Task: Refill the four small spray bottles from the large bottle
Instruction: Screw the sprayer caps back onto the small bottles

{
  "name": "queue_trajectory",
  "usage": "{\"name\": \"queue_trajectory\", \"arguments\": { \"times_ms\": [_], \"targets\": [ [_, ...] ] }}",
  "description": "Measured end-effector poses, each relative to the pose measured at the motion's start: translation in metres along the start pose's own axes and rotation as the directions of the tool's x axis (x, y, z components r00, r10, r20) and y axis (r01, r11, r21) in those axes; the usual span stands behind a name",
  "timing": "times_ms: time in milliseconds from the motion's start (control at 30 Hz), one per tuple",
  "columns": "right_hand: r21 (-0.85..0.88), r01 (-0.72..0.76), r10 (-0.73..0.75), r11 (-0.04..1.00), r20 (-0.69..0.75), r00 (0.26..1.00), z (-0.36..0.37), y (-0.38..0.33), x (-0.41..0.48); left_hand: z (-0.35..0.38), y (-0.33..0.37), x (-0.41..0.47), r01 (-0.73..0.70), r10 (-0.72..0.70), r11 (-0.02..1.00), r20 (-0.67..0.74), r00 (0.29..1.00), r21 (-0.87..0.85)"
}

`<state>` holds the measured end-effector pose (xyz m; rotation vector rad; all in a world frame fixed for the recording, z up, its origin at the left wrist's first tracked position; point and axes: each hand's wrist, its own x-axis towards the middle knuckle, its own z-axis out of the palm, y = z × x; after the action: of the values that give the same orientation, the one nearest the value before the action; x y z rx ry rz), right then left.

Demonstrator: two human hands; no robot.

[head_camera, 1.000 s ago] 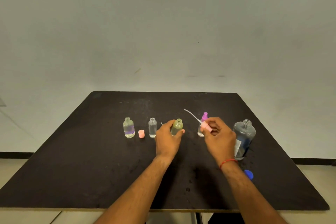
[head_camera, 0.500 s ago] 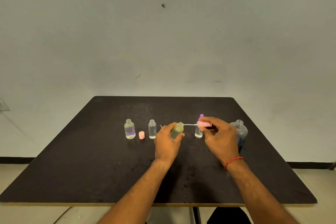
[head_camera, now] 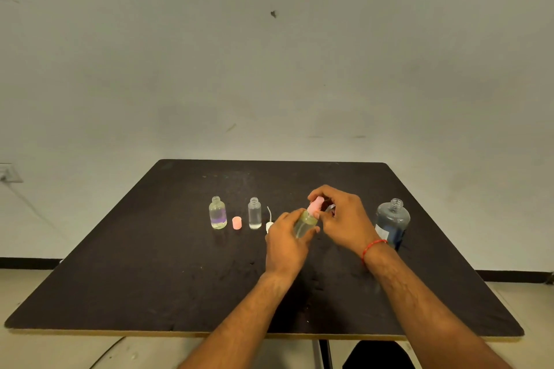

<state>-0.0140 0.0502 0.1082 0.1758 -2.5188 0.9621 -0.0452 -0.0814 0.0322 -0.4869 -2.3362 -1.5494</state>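
We get a dim, flat light with a greenish-grey cast on the wall [head_camera: 269, 69]. The dark table [head_camera: 150, 278] carries a faint sheen near its far edge, and soft shadows lying straight under the forearms [head_camera: 254, 308] put the light overhead. The wide lens bows the table's edges and the floor line [head_camera: 27, 262] at left and right. The left hand [head_camera: 284, 246], right hand [head_camera: 344, 225], yellowish bottle [head_camera: 302, 226] and pink spray cap [head_camera: 315, 209] look slightly smeared.

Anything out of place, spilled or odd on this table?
Nothing clearly wrong. A white spray head lies loose on the table right of the clear bottle, and a pink cap stands alone left of it, as expected mid-refill. Specks toward the near edge might be drips; I cannot tell.
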Motion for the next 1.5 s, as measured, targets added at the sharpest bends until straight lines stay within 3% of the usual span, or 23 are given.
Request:
{"name": "queue_trajectory", "arguments": {
  "times_ms": [200,567,633,767,867,1267,1500],
  "targets": [
    [-0.011,-0.069,0.069,0.998,0.008,0.998,0.002,0.000,0.002,0.001,0.003,0.000,-0.012,0.012,0.999,-0.012,1.000,-0.046],
    [-0.190,-0.113,0.116,0.975,0.005,0.993,0.003,0.004,0.007,0.008,0.001,-0.003,0.012,-0.012,0.999,-0.009,1.000,-0.032],
    [-0.144,-0.120,0.121,0.982,-0.004,0.993,0.003,0.005,0.007,0.006,0.003,-0.002,0.009,-0.010,0.999,-0.019,1.000,-0.039],
    [0.117,-0.165,0.166,0.979,0.006,0.986,0.002,0.010,0.006,0.004,0.004,0.000,-0.003,0.002,0.998,-0.006,1.000,-0.064],
    [0.172,-0.157,0.158,0.973,0.004,0.987,0.005,0.011,0.006,0.003,0.007,0.000,-0.014,0.014,0.998,-0.002,1.000,-0.055],
    [0.003,-0.184,0.183,0.983,-0.126,0.975,0.009,0.008,0.002,0.007,0.013,-0.001,0.026,-0.027,0.999,-0.020,0.999,-0.048],
    [0.357,-0.112,0.144,0.928,-0.064,0.988,0.008,0.013,-0.003,0.003,0.015,0.004,-0.022,0.022,0.997,-0.005,1.000,-0.078]
  ]
}}
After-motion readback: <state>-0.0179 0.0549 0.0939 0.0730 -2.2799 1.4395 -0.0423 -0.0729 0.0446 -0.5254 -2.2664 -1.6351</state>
